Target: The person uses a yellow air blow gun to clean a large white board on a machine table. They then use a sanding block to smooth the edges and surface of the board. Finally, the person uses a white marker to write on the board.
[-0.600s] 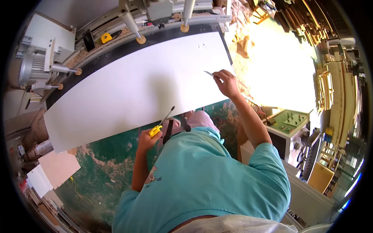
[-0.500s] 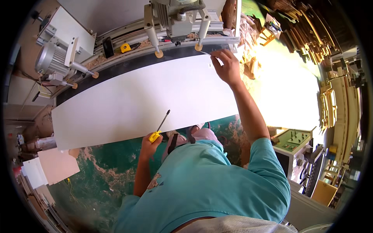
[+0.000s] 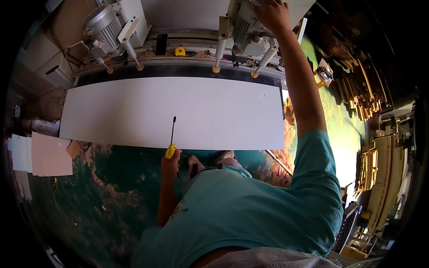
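Observation:
My left hand is closed around the yellow handle of a screwdriver, its dark tip pointing away from me over the white panel. The panel lies long side toward me on the machine's bed, with small faint marks near its far right corner. My right hand is raised at the top edge of the view, beside the grey motor of the right drilling unit. Its fingers are curled and partly cut off by the picture's edge; what they hold or touch is unclear.
A second motor unit stands at the far left. Between the units, a phone and a yellow tape measure lie on the rail. Pinkish boards stand at left. Sawdust covers parts of the green floor; wood strips are stacked at right.
My right hand has left the panel's far right corner and risen to the motor. The view has turned, so the panel looks straighter. My left hand still grips the screwdriver.

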Available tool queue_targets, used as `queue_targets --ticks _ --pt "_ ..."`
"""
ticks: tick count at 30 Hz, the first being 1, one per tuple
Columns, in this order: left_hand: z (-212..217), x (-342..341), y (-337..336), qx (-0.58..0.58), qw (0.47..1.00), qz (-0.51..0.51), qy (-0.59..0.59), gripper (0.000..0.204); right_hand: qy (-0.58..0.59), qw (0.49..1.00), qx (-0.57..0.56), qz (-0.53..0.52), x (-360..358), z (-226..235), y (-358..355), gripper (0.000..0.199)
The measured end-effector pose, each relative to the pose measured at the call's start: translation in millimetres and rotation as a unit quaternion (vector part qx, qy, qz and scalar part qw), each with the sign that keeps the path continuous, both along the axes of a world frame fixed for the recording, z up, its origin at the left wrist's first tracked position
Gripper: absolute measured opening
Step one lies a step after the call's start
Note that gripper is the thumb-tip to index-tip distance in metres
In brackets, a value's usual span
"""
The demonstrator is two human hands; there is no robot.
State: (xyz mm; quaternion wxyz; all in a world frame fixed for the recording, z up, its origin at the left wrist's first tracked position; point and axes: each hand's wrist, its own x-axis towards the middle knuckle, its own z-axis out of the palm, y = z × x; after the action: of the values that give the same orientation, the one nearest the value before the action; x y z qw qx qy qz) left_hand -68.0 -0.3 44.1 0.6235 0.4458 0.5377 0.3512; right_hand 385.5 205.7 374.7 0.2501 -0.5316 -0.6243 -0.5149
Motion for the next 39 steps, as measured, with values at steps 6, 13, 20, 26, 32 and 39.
queue_targets --ticks 6,13,20,26,32,39 --pt "24.2 67.1 22.2 0.008 0.978 0.070 -0.198 0.040 0.246 0.887 -0.315 0.233 -104.1 -111.1 -102.4 0.039" --pt "54.1 181.1 19.3 -0.016 0.848 -0.405 -0.342 0.067 0.683 0.533 -0.371 0.335 -88.0 -255.4 -255.9 0.062" --pt "-144.6 175.3 59.2 0.404 0.756 -0.091 0.508 0.048 0.666 0.431 -0.601 -0.093 66.7 -261.7 -388.1 0.037" --pt "-166.3 135.1 45.4 0.197 0.617 0.119 0.752 0.055 0.703 0.363 -0.605 -0.087 183.4 -242.8 -490.1 0.033" --pt "-174.2 151.5 25.2 -0.101 0.796 0.511 0.308 0.064 0.673 0.308 -0.671 0.034 245.9 -297.9 -529.8 0.030" --pt "-203.3 277.2 -89.1 -0.211 0.872 0.442 0.015 0.070 0.599 0.403 -0.680 0.125 237.6 -317.7 -380.5 0.037"
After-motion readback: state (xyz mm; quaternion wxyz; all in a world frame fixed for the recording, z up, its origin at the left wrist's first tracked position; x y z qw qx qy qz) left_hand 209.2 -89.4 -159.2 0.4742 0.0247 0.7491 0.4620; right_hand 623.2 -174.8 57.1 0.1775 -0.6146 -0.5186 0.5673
